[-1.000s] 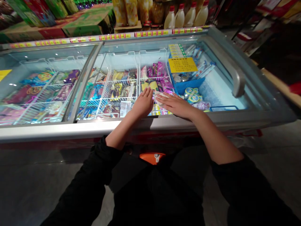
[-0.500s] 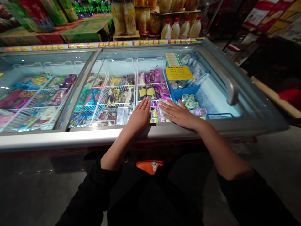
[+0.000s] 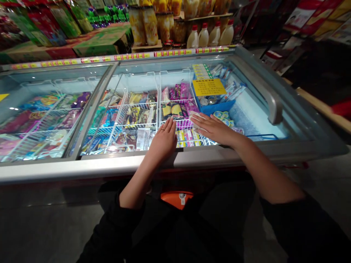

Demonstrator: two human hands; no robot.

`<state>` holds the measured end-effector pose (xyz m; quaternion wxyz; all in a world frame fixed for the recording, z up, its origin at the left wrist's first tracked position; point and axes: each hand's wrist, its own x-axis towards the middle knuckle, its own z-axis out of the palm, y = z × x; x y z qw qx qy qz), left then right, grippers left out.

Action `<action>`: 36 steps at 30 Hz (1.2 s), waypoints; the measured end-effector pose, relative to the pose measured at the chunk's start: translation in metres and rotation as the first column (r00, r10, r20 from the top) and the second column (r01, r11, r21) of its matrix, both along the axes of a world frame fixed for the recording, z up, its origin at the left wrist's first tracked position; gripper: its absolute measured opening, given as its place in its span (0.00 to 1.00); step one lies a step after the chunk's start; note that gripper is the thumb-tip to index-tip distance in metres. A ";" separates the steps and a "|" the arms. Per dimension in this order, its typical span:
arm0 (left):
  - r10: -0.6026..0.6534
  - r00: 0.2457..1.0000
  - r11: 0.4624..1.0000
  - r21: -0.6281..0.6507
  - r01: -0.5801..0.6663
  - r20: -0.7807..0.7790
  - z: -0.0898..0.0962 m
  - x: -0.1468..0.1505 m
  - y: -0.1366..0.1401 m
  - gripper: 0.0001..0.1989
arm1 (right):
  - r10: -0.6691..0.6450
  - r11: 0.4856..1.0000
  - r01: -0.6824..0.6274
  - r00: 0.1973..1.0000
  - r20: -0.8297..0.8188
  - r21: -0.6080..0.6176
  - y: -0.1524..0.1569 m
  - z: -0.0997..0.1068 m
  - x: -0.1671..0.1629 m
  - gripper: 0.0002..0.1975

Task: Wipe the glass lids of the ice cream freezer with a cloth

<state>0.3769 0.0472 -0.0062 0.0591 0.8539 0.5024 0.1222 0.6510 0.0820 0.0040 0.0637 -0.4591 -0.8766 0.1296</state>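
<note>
My left hand (image 3: 163,140) lies flat on the front rim of a chest freezer (image 3: 109,167), fingers stretched out over the glass lid (image 3: 139,82). On one of its fingers is a ring. Farther right, my right hand (image 3: 218,130) presses a crumpled white cloth (image 3: 193,116) flat against the glass. Most of the cloth is hidden under the fingers; whether it is paper or fabric I cannot tell. Below the glass, white wire baskets (image 3: 139,105) hold wrapped frozen packs (image 3: 175,109).
A yellow sign (image 3: 208,87) lies above a blue bin (image 3: 219,106) at the right. The lid's grey handle (image 3: 275,111) stands up farther right. Behind the freezer are jars (image 3: 150,25) and red-capped bottles (image 3: 203,35). An orange shoe (image 3: 175,199) shows below the rim.
My right hand has slid the cloth slightly to the right over the glass. The left hand stays at the rim. The view has shifted a little.
</note>
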 end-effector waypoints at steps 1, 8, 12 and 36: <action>0.002 1.000 1.000 0.001 -0.002 0.000 0.000 0.000 0.000 0.30 | 0.008 1.000 -0.008 1.000 0.000 0.015 0.002 0.000 -0.005 0.30; 0.001 1.000 0.999 -0.048 -0.002 -0.009 0.007 -0.002 -0.004 0.30 | 0.163 0.975 -0.168 0.985 -0.047 -0.142 -0.025 0.012 0.009 0.29; 0.005 1.000 0.999 -0.035 -0.005 -0.003 0.007 -0.002 -0.005 0.30 | 0.142 0.950 -0.155 0.988 -0.069 -0.269 -0.035 0.018 0.034 0.27; -0.375 0.927 0.925 0.065 0.375 -0.017 0.040 0.034 0.010 0.25 | -0.138 0.978 0.036 0.851 -0.507 -0.207 0.014 0.026 0.014 0.38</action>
